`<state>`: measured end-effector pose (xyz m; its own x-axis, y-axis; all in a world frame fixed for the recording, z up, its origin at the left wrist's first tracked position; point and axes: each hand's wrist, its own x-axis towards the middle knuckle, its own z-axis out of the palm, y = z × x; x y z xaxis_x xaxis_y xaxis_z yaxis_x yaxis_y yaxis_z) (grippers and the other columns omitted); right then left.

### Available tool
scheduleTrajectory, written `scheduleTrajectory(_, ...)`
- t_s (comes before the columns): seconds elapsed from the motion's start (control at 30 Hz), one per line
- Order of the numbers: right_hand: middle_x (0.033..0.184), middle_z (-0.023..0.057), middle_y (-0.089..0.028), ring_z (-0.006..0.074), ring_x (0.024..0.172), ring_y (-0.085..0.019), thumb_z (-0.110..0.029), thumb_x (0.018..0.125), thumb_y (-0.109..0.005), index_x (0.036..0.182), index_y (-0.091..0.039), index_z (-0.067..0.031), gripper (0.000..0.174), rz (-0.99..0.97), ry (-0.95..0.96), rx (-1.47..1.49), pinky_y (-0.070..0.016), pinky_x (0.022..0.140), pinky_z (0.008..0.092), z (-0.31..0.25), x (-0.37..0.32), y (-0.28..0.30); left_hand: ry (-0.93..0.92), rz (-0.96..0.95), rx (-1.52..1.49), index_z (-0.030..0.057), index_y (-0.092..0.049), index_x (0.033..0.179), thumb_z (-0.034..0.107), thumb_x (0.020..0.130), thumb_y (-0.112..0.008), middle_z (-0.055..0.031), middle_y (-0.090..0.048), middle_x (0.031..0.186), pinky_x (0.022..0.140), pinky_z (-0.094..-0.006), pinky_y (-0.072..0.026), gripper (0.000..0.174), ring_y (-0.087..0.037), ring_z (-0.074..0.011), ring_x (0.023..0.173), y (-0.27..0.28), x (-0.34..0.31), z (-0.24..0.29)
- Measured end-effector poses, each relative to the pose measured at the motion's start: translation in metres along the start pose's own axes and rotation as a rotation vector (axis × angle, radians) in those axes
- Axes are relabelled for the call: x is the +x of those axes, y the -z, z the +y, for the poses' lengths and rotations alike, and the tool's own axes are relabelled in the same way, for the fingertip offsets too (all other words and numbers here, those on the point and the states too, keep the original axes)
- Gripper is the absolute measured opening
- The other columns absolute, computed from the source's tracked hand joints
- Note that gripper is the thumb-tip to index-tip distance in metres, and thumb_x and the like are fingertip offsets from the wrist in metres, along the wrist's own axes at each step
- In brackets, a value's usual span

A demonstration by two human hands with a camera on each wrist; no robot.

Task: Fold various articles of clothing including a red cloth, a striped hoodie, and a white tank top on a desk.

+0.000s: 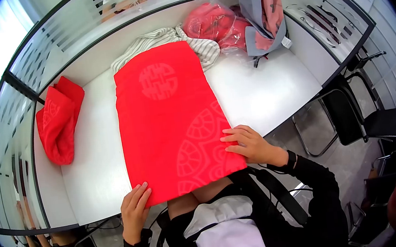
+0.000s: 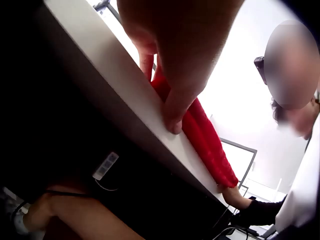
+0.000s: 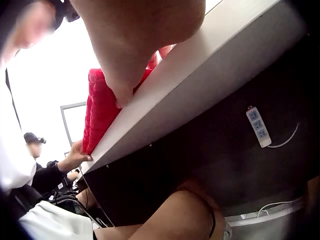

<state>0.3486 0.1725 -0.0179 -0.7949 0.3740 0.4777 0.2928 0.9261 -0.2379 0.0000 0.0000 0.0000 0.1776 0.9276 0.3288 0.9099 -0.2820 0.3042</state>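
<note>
A red cloth [image 1: 163,122] with pale round patterns lies flat as a long rectangle on the white desk, its near edge at the desk's front edge. The left hand [image 1: 135,211] rests its nearly straight fingers on the near left corner. On the near right side, the spread fingers of the right hand [image 1: 255,145] lie on top. Seen from the left wrist, that hand [image 2: 185,45] has its thumb down at the desk edge beside the cloth [image 2: 205,142]. The right wrist view shows the right hand [image 3: 135,40] with its thumb likewise at the edge, against the cloth [image 3: 100,110].
Another folded red cloth [image 1: 61,120] sits at the desk's left side. Behind the flat cloth are a striped cloth [image 1: 149,41], a clear bag with red contents [image 1: 213,23] and a grey and pink item [image 1: 263,13]. Low partitions border the desk [image 1: 263,91]; a black chair [image 1: 383,122] stands right.
</note>
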Motion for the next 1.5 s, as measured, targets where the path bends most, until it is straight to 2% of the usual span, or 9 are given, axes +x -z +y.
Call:
scheduleTrajectory(0.17,0.113,0.0075,-0.056,0.0276,0.114,-0.050,-0.007,0.067,-0.066,0.091,-0.059,-0.0069,0.024,0.077,-0.003,0.044,-0.0386,0.095,0.0415,0.001,0.010,-0.011,-0.090,0.101,0.065,0.0058,-0.063,0.096,0.002,0.065,-0.063,-0.0046,-0.064,0.105,0.086,-0.0353,-0.0435,0.031,-0.059,-0.0231,0.096,0.006,0.003,-0.014)
scheduleTrajectory(0.37,0.109,0.0060,-0.057,0.0262,0.111,-0.051,-0.009,0.068,-0.065,0.088,-0.058,-0.0074,0.021,0.026,-0.054,0.087,-0.0385,0.094,0.0421,0.000,0.011,0.006,-0.089,0.204,-0.043,0.0067,-0.058,0.084,0.006,0.066,-0.068,-0.0033,-0.067,0.093,0.092,-0.0401,-0.0376,0.020,-0.062,-0.0205,0.088,0.000,0.014,-0.016)
scheduleTrajectory(0.63,0.099,0.0058,-0.062,0.0256,0.095,-0.059,-0.010,0.061,-0.072,0.098,-0.058,-0.0060,0.040,0.045,-0.167,0.532,-0.0454,0.086,0.0348,0.001,0.024,0.024,-0.183,0.298,-0.269,0.0051,-0.056,0.081,0.005,0.059,-0.073,-0.0043,-0.063,0.079,0.078,-0.0369,-0.0442,0.028,-0.060,-0.0246,0.076,0.017,0.021,-0.008)
scheduleTrajectory(0.73,0.108,0.0082,-0.058,0.0260,0.103,-0.055,-0.008,0.060,-0.073,0.102,-0.056,-0.0068,0.045,-0.067,-0.022,0.385,-0.0432,0.091,0.0374,0.008,0.014,0.016,-0.202,0.041,-0.100,0.0051,-0.056,0.083,0.004,0.054,-0.072,-0.0060,-0.058,0.085,0.074,-0.0366,-0.0447,0.033,-0.056,-0.0273,0.081,0.003,0.012,-0.020)
scheduleTrajectory(0.83,0.119,0.0111,-0.051,0.0273,0.114,-0.048,-0.007,0.061,-0.071,0.107,-0.055,-0.0079,0.048,-0.161,0.012,0.312,-0.0381,0.098,0.0404,0.000,0.009,0.019,-0.164,-0.038,-0.063,0.0061,-0.058,0.088,0.004,0.053,-0.072,-0.0082,-0.053,0.095,0.076,-0.0380,-0.0445,0.038,-0.053,-0.0292,0.090,-0.003,0.004,-0.013)
scheduleTrajectory(0.97,0.126,0.0120,-0.045,0.0302,0.121,-0.042,-0.016,0.059,-0.075,0.111,-0.053,-0.0102,0.057,-0.156,0.009,0.212,-0.0300,0.104,0.0477,-0.013,0.006,0.019,-0.080,0.011,-0.093,0.0090,-0.059,0.097,0.014,0.050,-0.078,-0.0091,-0.052,0.108,0.081,-0.0414,-0.0436,0.051,-0.051,-0.0312,0.097,0.005,0.009,-0.002)
scheduleTrajectory(1.07,0.126,0.0116,-0.045,0.0307,0.122,-0.041,-0.018,0.057,-0.077,0.112,-0.053,-0.0109,0.061,-0.117,-0.049,0.240,-0.0288,0.104,0.0501,-0.020,0.003,0.014,-0.050,0.041,-0.147,0.0110,-0.061,0.096,0.013,0.051,-0.077,-0.0101,-0.053,0.110,0.085,-0.0429,-0.0428,0.048,-0.051,-0.0322,0.101,-0.004,-0.001,-0.005)
scheduleTrajectory(1.33,0.123,0.0106,-0.047,0.0311,0.121,-0.042,-0.004,0.056,-0.070,0.109,-0.053,-0.0097,0.056,-0.027,-0.153,0.258,-0.0288,0.105,0.0502,-0.027,-0.004,0.006,-0.054,0.169,-0.175,0.0060,-0.064,0.087,-0.011,0.057,-0.061,-0.0110,-0.059,0.099,0.075,-0.0380,-0.0515,0.034,-0.059,-0.0323,0.096,0.003,0.000,0.008)
scheduleTrajectory(1.5,0.123,0.0095,-0.047,0.0302,0.120,-0.043,0.007,0.056,-0.062,0.107,-0.054,-0.0079,0.053,-0.047,-0.139,0.291,-0.0315,0.104,0.0496,-0.031,-0.007,0.012,-0.116,0.157,-0.112,0.0048,-0.063,0.086,-0.009,0.064,-0.062,-0.0111,-0.061,0.098,0.071,-0.0347,-0.0536,0.026,-0.061,-0.0317,0.097,0.008,-0.008,0.004)
